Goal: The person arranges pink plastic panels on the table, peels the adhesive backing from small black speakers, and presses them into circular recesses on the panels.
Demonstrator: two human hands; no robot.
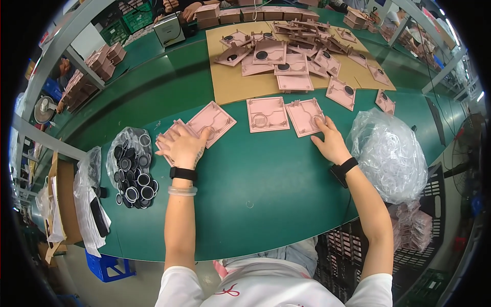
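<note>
My left hand [183, 145] lies spread over a pink plastic panel [162, 139], hiding much of it. Its thumb reaches onto a second pink panel [217, 122] just to the right. Over on the right, my right hand [331, 141] rests with its fingers apart on the right edge of another pink panel [303, 118], near its round grille. One more pink panel [267, 115] lies between the hands, its round grille showing at the lower left. A pile of black round speaker-like discs [134, 171] with pale rims spills from a clear bag left of my left hand.
A heap of pink panels [294, 64], several with black discs fitted, covers a cardboard sheet [225, 84] at the back. A clear bag of transparent pieces [388, 156] stands at the right. Black crates [348, 250] are below the table's right edge. Other people work beyond.
</note>
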